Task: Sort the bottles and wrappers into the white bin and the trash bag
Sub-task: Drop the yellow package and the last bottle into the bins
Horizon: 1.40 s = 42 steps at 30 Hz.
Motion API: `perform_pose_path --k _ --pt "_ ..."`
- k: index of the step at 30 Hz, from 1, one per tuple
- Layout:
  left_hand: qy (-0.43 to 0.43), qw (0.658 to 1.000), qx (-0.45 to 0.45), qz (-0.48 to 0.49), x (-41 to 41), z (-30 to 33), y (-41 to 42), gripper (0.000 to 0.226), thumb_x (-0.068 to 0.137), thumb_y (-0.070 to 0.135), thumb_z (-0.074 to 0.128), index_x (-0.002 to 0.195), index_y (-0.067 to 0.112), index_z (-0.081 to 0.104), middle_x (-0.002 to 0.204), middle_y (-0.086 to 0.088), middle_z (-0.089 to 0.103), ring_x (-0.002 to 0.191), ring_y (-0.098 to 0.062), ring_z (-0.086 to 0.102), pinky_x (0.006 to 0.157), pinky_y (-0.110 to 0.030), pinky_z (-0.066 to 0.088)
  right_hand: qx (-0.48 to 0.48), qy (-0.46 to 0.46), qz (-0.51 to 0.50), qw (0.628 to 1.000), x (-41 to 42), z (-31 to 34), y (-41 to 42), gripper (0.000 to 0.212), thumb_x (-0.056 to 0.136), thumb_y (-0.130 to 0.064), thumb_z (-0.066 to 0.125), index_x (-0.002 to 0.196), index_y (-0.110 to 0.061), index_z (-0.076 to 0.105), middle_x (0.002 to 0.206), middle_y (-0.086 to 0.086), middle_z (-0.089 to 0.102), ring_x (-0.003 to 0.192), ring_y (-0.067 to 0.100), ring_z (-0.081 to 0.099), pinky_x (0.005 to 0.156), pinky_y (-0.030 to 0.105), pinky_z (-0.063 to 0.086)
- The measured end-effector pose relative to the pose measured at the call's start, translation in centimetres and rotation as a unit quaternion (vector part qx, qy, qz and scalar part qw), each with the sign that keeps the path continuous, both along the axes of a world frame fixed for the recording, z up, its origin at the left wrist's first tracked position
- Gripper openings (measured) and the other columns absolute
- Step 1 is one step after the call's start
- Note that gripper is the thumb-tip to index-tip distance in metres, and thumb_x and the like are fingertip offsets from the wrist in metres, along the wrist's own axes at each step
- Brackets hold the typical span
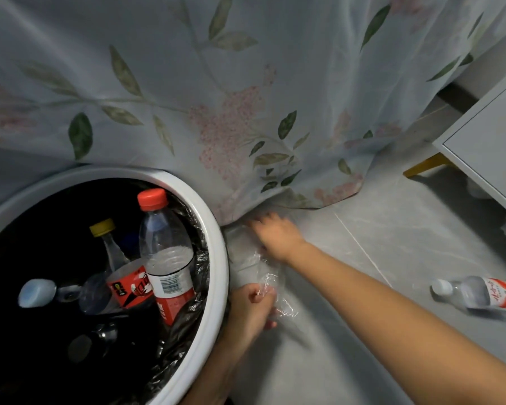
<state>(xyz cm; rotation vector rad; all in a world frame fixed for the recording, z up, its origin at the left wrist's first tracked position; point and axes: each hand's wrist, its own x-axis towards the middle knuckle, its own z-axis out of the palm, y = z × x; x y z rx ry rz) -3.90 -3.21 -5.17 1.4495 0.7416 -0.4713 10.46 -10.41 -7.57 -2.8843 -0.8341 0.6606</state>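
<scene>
While the white bin point(214, 229) at left already holds approx. five bottles, incl. a red-capped bottle point(165, 249), the clear trash bag point(263, 276) just beside it looks empty. Left hand point(253, 308) pinches the bag's edge in curled fingers; right hand point(276, 235) reaches in, its grip too blurred to tell. One bottle point(479, 293) lies on the floor at right, so sorting's prob. past halfway; no wrappers visible.

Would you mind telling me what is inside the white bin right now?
The white bin, lined with a black bag, holds a red-capped bottle, a yellow-capped bottle and a blue-capped one. Anything deeper is lost in darkness.
</scene>
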Motion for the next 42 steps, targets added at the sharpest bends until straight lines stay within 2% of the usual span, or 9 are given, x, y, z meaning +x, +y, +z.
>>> perform_pose_path --k 4,8,12,17,19,24,28,35,42 --pt "-0.009 0.998 0.03 -0.047 -0.8 -0.8 0.0 0.015 0.09 0.013 0.062 0.076 0.008 0.062 0.059 -0.002 0.058 0.048 -0.006 0.058 0.045 -0.022 0.05 -0.06 0.019 0.014 0.998 -0.6 -2.1 1.7 0.089 0.086 -0.028 0.064 0.153 -0.027 0.005 0.159 0.007 0.011 0.148 0.029 0.004 0.116 0.057 0.012" --pt "0.001 0.999 0.007 -0.044 -1.5 -1.5 0.0 0.021 0.086 0.018 0.066 0.067 0.011 0.059 0.053 0.002 0.054 0.046 -0.009 0.054 0.046 -0.022 0.045 -0.105 0.001 -0.016 0.994 -0.9 -3.1 -0.9 0.108 0.078 -0.044 0.071 0.152 -0.026 -0.005 0.154 0.006 0.024 0.145 0.027 0.017 0.11 0.055 0.021" --pt "0.014 0.998 0.016 -0.054 -1.9 -2.1 -0.3 0.025 0.089 0.012 0.063 0.064 0.012 0.061 0.052 0.002 0.055 0.045 -0.009 0.053 0.044 -0.023 0.047 -0.086 0.043 -0.142 0.985 -1.5 -3.3 -4.9 0.106 0.065 -0.055 0.078 0.147 -0.027 0.018 0.139 0.01 0.042 0.128 0.03 0.038 0.098 0.045 0.033" --pt "0.023 0.998 0.018 -0.064 -2.2 -2.2 -0.6 0.024 0.09 0.014 0.063 0.066 0.012 0.061 0.059 -0.002 0.06 0.052 -0.01 0.061 0.044 -0.024 0.051 0.044 0.126 -0.269 0.954 -2.9 -3.4 -8.1 0.059 0.072 -0.046 0.077 0.117 -0.014 0.056 0.12 0.011 0.053 0.108 0.03 0.057 0.088 0.034 0.046" --pt "0.026 0.998 0.015 -0.056 -2.1 -2.0 -0.7 0.021 0.09 0.013 0.063 0.068 0.012 0.063 0.061 -0.003 0.062 0.054 -0.011 0.063 0.044 -0.024 0.051 0.118 0.147 -0.354 0.916 -3.9 -3.0 -8.7 0.043 0.076 -0.04 0.075 0.105 -0.011 0.063 0.107 0.008 0.064 0.101 0.027 0.061 0.081 0.03 0.046" --pt "0.0 0.999 -0.011 -0.052 -1.8 0.9 -1.8 0.012 0.09 0.005 0.061 0.078 0.009 0.064 0.069 -0.007 0.06 0.055 -0.017 0.06 0.042 -0.021 0.049 0.392 0.223 -0.52 0.725 -6.8 0.5 -11.0 0.022 0.075 -0.016 0.08 0.093 -0.013 0.068 0.073 -0.002 0.065 0.057 0.007 0.06 0.05 0.018 0.045" --pt "-0.053 0.99 0.02 -0.127 -2.8 6.2 -2.6 0.007 0.09 0.01 0.061 0.088 0.005 0.066 0.074 -0.004 0.063 0.055 -0.006 0.064 0.048 -0.021 0.052 0.465 0.205 -0.559 0.654 -9.0 5.0 -13.0 0.008 0.08 -0.008 0.075 0.086 -0.011 0.07 0.07 0.001 0.067 0.05 0.006 0.059 0.042 0.016 0.045" --pt "-0.166 0.957 0.029 -0.236 -7.9 18.3 0.5 0.018 0.087 0.01 0.065 0.092 -0.007 0.063 0.068 0.003 0.064 0.059 -0.008 0.065 0.053 -0.024 0.053 0.441 0.211 -0.498 0.716 -12.0 16.7 -13.1 0.017 0.079 -0.017 0.076 0.094 -0.012 0.071 0.074 -0.001 0.07 0.065 0.013 0.062 0.047 0.016 0.047" --pt "-0.243 0.964 0.066 -0.083 -14.9 28.3 12.0 0.005 0.086 0.004 0.065 0.087 0.004 0.07 0.072 -0.002 0.07 0.062 -0.009 0.063 0.054 -0.025 0.054 0.405 0.193 -0.372 0.813 -14.6 32.1 -7.2 0.032 0.078 -0.021 0.076 0.098 0.002 0.068 0.081 0.011 0.067 0.069 0.017 0.063 0.064 0.027 0.054"
